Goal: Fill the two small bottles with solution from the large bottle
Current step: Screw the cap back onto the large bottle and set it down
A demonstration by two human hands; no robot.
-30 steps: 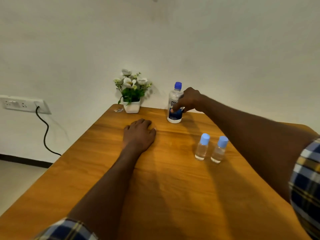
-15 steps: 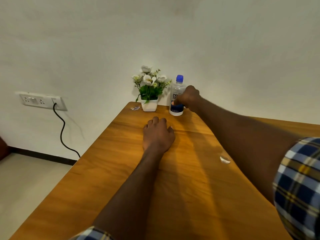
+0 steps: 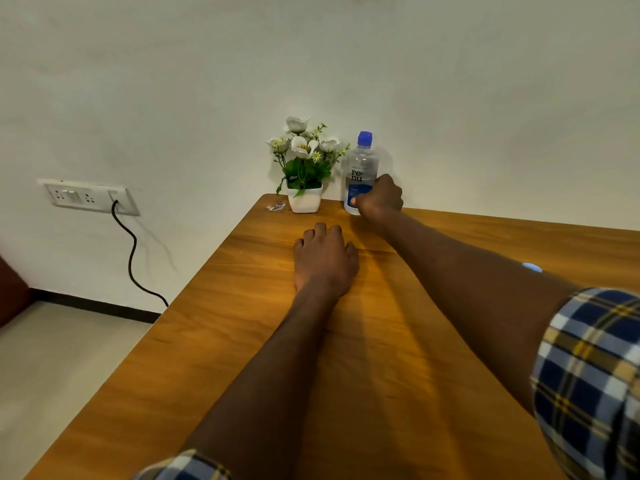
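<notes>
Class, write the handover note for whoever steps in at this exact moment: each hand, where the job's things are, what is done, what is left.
Right hand grips the large bottle low on its body; the bottle stands upright at the table's far edge, blue cap on.
Left hand rests palm down on the table, holding nothing.
Small bottles: only a sliver of one blue cap shows past the right forearm; the rest is hidden.
Done: large bottle grasped.
Left: uncap, fill both small bottles.

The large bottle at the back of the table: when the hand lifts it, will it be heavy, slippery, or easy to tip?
The large bottle looks clear and mostly full, so probably rather heavy for its size. It is tall and narrow, so a sideways push could tip it. The right hand grips low on the smooth label; it might slip slightly.
</notes>
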